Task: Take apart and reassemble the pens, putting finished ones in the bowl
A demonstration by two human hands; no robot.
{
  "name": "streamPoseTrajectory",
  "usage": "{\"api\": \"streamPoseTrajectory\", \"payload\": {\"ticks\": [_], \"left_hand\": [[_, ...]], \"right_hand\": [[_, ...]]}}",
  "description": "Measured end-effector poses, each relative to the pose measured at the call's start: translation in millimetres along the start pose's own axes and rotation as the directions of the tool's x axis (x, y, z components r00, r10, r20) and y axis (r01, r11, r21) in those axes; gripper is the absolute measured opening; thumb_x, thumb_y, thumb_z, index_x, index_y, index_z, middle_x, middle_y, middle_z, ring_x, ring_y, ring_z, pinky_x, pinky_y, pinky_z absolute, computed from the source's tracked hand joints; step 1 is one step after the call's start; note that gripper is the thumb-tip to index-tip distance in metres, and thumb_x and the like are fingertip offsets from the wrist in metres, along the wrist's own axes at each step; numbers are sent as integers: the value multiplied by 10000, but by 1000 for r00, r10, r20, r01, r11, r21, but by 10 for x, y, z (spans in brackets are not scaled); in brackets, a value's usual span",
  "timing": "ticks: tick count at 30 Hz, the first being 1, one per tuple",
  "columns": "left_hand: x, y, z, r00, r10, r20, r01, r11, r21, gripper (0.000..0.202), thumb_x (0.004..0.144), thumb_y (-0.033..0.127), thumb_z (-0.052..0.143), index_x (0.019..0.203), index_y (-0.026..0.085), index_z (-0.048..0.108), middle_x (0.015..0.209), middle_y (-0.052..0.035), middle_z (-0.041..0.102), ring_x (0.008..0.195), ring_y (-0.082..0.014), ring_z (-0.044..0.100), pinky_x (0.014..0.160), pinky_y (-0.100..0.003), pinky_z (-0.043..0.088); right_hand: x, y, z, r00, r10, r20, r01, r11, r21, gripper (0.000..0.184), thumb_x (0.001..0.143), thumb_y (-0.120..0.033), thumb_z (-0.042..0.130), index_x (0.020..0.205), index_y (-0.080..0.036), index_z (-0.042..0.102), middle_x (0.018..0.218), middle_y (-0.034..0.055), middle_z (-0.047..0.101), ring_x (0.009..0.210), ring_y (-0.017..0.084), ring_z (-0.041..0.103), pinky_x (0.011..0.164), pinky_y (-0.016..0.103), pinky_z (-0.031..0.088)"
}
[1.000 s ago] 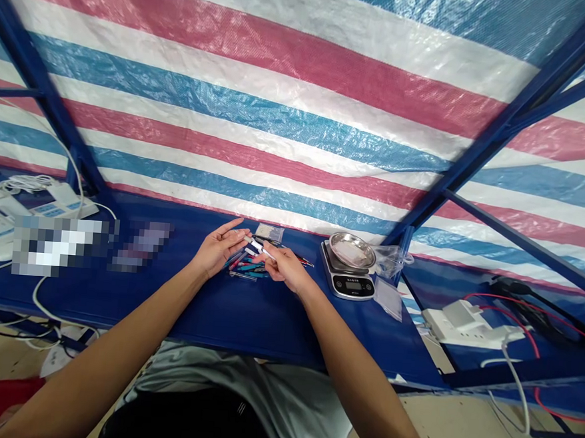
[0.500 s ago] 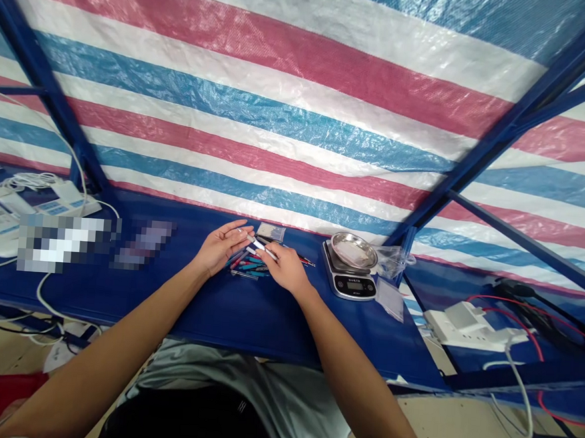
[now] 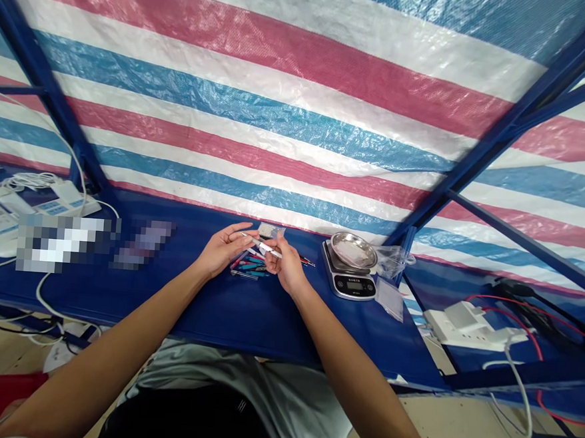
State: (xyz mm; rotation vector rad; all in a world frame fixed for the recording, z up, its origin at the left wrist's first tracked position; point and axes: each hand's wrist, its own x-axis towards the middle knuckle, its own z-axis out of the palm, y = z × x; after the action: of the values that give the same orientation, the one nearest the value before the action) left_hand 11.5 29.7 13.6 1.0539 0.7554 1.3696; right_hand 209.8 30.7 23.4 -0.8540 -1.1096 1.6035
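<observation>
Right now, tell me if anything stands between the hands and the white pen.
Nothing visible does: the left hand and right hand both hold the white pen; the loose pens lie below on the blue table.

The left hand and right hand hold a slim white pen level between their fingertips, just above a loose heap of coloured pens on the blue worktop, with a small clear packet lying just behind. To the right sits a digital scale bearing a shiny metal dish, with clear plastic bags beside it. Behind everything hangs a red, white and blue striped sheet, crossed by blue metal bars.
</observation>
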Motion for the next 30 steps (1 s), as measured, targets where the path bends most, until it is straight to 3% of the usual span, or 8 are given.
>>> {"api": "streamPoseTrajectory", "payload": {"ticks": [3, 9, 14, 23, 25, 27, 29, 30], "left_hand": [[-12, 8, 36, 1000, 15, -1, -15, 997, 70, 588, 770, 383, 956, 1270, 162, 741, 1267, -168, 783, 1173, -321, 758, 1085, -461, 582], [13, 17, 48, 993, 82, -88, -79, 996, 36, 640, 726, 379, 985, 1278, 178, 730, 1281, -158, 779, 1279, -329, 707, 1097, -455, 574], [6, -17, 46, 998, 59, -23, -56, 991, 124, 634, 728, 416, 980, 1261, 173, 737, 1268, -167, 783, 1192, -332, 746, 1090, -484, 572], [29, -16, 62, 994, 82, -76, -81, 997, 14, 591, 734, 355, 980, 1239, 183, 726, 1251, -140, 791, 1269, -310, 712, 1122, -456, 549], [69, 11, -5, 984, 112, -135, -117, 993, -24, 621, 762, 350, 961, 1300, 194, 693, 1238, -134, 794, 1224, -282, 736, 1100, -436, 561], [120, 52, -137, 962, 155, -225, -160, 987, -5, 660, 790, 358, 938, 1365, 202, 655, 1234, -137, 795, 1133, -251, 767, 1047, -404, 583], [170, 95, -320, 923, 194, -333, -167, 980, 108, 654, 809, 394, 911, 1374, 194, 651, 1233, -153, 793, 1067, -243, 779, 972, -372, 600], [191, 114, -421, 904, 205, -374, -137, 970, 199, 628, 814, 420, 899, 1349, 186, 670, 1220, -158, 796, 1044, -252, 781, 942, -370, 603]], "right_hand": [[60, 46, 22, 993, -38, -109, 41, 999, 25, 635, 904, -809, 596, 885, -183, 704, 632, 24, 570, 526, 152, 480, 454, 280, 345], [117, 61, -34, 975, -90, -203, 95, 995, 14, 601, 877, -797, 634, 973, -207, 709, 831, 60, 648, 689, 190, 584, 507, 284, 434], [131, 61, -42, 965, -157, -208, 168, 985, 33, 580, 887, -785, 630, 1014, -220, 672, 906, 61, 642, 738, 191, 599, 606, 315, 504], [183, 93, -29, 963, -200, -181, 210, 977, 38, 531, 906, -710, 642, 1188, -262, 607, 1139, 75, 683, 988, 228, 681, 768, 336, 561], [208, 93, -90, 952, -241, -187, 238, 970, -41, 528, 921, -701, 620, 1209, -258, 602, 1178, 80, 687, 1034, 228, 679, 797, 327, 558], [227, 77, -209, 928, -324, -184, 283, 933, -221, 469, 956, -647, 601, 1195, -244, 617, 1177, 84, 695, 1056, 230, 668, 819, 326, 547], [237, 52, -361, 892, -430, -137, 315, 811, -493, 344, 994, -538, 591, 1129, -228, 655, 1143, 89, 705, 1047, 239, 654, 861, 351, 531], [240, 41, -437, 871, -483, -89, 326, 704, -631, 273, 1001, -469, 595, 1088, -222, 673, 1119, 92, 708, 1032, 247, 642, 893, 372, 520]]}}
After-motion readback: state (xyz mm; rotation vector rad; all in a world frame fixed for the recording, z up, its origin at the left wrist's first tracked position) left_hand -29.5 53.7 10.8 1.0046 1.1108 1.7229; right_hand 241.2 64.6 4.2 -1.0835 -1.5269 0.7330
